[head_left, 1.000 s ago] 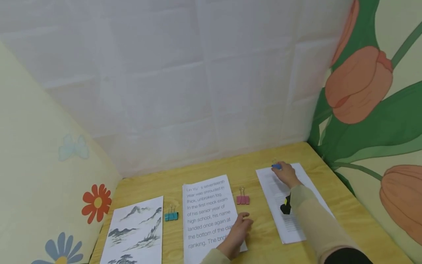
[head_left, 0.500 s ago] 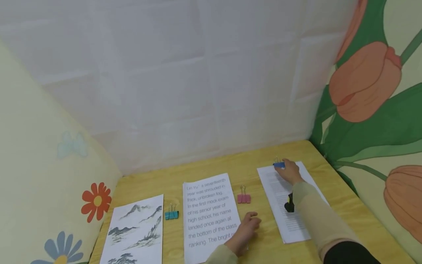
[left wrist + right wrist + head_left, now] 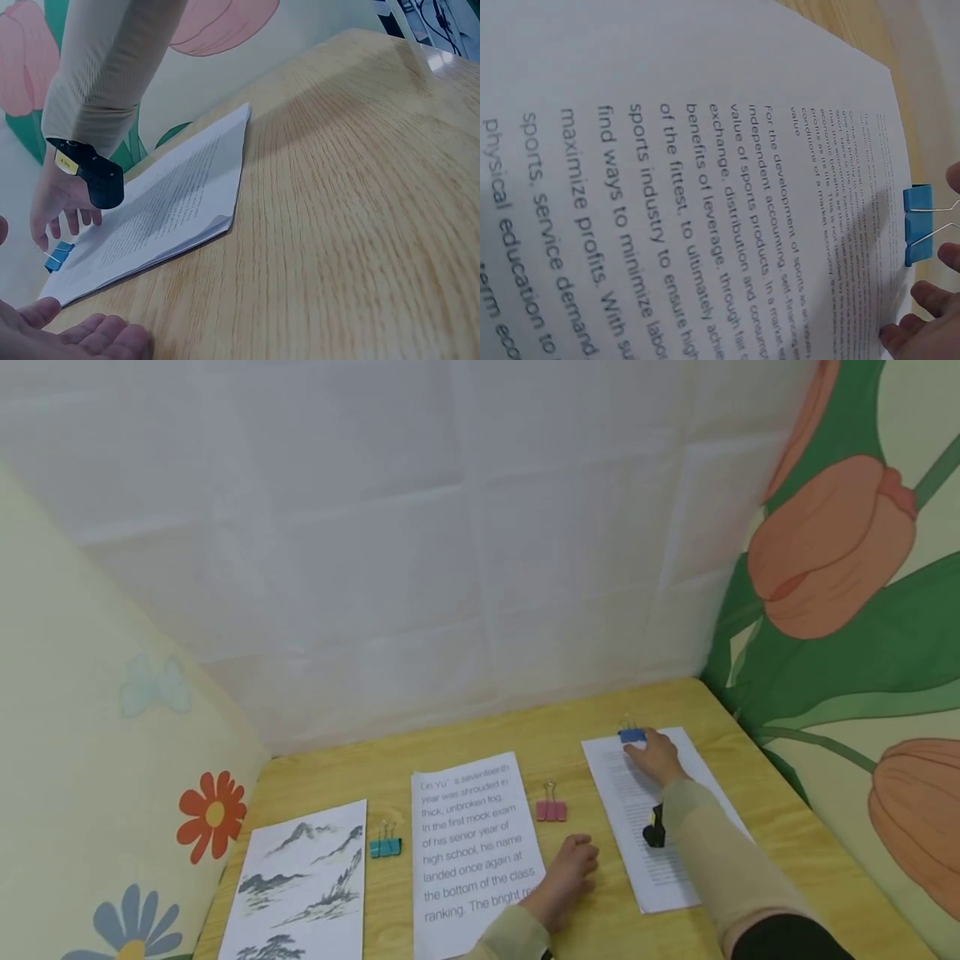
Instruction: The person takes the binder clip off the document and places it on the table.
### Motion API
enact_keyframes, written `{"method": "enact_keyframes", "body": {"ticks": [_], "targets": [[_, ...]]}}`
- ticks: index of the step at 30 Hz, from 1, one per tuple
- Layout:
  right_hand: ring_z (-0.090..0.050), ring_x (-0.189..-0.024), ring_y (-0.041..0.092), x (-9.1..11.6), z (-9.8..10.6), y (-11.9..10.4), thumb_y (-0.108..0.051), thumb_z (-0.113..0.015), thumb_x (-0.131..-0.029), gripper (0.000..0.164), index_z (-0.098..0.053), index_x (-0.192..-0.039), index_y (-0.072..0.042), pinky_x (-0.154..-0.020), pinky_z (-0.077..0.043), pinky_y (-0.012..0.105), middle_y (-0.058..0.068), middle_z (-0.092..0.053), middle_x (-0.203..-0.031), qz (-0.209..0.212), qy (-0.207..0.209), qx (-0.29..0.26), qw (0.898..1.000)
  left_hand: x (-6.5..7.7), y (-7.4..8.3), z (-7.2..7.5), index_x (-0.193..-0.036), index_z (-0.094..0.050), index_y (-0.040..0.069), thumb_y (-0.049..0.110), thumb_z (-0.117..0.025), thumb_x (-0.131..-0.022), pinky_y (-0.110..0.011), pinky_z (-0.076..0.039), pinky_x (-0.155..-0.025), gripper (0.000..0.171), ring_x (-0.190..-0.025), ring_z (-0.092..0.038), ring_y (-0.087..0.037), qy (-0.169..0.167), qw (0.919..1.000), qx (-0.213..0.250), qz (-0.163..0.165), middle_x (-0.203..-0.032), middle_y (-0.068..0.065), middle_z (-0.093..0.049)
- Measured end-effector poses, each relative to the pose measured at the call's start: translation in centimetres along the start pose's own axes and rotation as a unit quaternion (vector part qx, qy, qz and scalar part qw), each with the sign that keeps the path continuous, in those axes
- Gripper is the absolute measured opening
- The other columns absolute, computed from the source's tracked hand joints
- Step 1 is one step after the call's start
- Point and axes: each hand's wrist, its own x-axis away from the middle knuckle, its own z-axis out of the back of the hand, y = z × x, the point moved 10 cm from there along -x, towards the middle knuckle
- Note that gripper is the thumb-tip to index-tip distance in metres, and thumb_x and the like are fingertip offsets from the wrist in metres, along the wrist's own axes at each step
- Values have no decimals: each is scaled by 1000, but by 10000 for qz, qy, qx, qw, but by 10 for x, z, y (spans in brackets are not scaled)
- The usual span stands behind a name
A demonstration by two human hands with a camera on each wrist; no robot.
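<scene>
A blue binder clip (image 3: 632,736) sits at the far edge of a stack of printed sheets (image 3: 705,225) on the right of the table. My right hand (image 3: 658,757) is over that edge, beside the clip. In the right wrist view, its thumb and fingers (image 3: 930,296) are spread around the clip's wire handles; whether they touch the wires is unclear. My left hand (image 3: 567,875) hovers with loosely bent fingers between the stack and a large-print page (image 3: 472,852), holding nothing. Its palm shows in the left wrist view.
A pink binder clip (image 3: 551,811) lies between the large-print page and the stack. A teal binder clip (image 3: 386,847) lies beside a landscape ink print (image 3: 300,885) at left. White sheeting (image 3: 375,568) hangs behind the wooden table (image 3: 787,827), with painted walls at both sides.
My right hand, which pinched the blue clip a second ago, has loosened and shifted slightly right, leaving more of the clip in sight. My left hand has moved right, off the large-print page.
</scene>
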Motion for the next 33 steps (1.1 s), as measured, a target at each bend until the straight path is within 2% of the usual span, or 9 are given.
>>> {"method": "enact_keyframes", "body": {"ticks": [6,10,15,18,21,23,26,30,33], "targets": [[-31,-139,60,8,-4,-4,-25,-56,-99,74,-28,-148,22,-116,-28,63,47,-32,-149,-240,-357,-57,9991,0,-3,-5,-145,-41,-7,19,-53,-102,-56,-46,-105,52,-135,-47,-47,-82,9999,134,69,-141,-29,-51],[-22,-142,62,11,-8,-9,-30,-57,-99,79,-23,-152,19,-117,-23,65,47,-22,-153,-444,-615,-62,9971,-1,-3,-6,-146,-39,-8,19,-52,-102,-57,-46,-105,53,-135,-47,-47,-130,9997,212,57,-140,-31,-50],[-7,-139,72,18,-10,-13,-33,-56,-98,83,-18,-157,10,-114,-16,75,47,-6,-155,-793,-932,-218,9922,1,-6,-12,-145,-36,-7,18,-51,-102,-58,-51,-97,52,-122,-57,-46,-271,9975,626,170,-141,-34,-45],[-3,-139,73,21,-9,-16,-32,-54,-98,82,-17,-157,10,-113,-12,77,47,-4,-156,-815,-1006,-215,9913,2,-9,-18,-144,-35,-5,17,-52,-101,-47,-56,-85,51,-105,-63,-36,-396,9939,1002,253,-132,-30,-47],[-1,-141,71,24,-10,-19,-30,-53,-99,80,-17,-157,12,-114,-9,76,46,-2,-157,-790,-1048,-188,9912,4,-13,-26,-138,-38,-1,15,-55,-99,-31,-53,-70,46,-87,-59,-22,-592,9911,1157,281,-113,-18,-52],[0,-144,67,24,-11,-20,-29,-52,-99,79,-18,-156,14,-115,-7,76,45,-2,-158,-746,-1058,-150,9915,4,-16,-30,-131,-40,2,14,-56,-98,-25,-46,-63,38,-78,-54,-17,-706,9914,1071,268,-100,-10,-52],[-4,-147,61,24,-12,-22,-28,-51,-100,77,-20,-154,17,-116,-8,73,45,-5,-158,-637,-1088,-23,9920,4,-22,-34,-120,-40,5,13,-58,-97,-22,-40,-60,30,-72,-50,-15,-715,9936,815,322,-88,-4,-52],[-12,-148,57,23,-11,-25,-26,-51,-101,74,-24,-152,20,-119,-17,66,44,-15,-158,-415,-1133,113,9926,2,-31,-35,-116,-47,3,12,-58,-100,-20,-39,-55,22,-67,-52,-13,-605,9970,222,428,-84,-3,-58],[-18,-147,57,22,-11,-27,-24,-51,-100,72,-26,-150,22,-119,-22,62,44,-21,-156,-331,-1112,73,9932,1,-34,-37,-113,-56,1,12,-57,-102,-18,-39,-48,15,-60,-54,-11,-561,9975,-245,359,-78,-2,-61]]}}
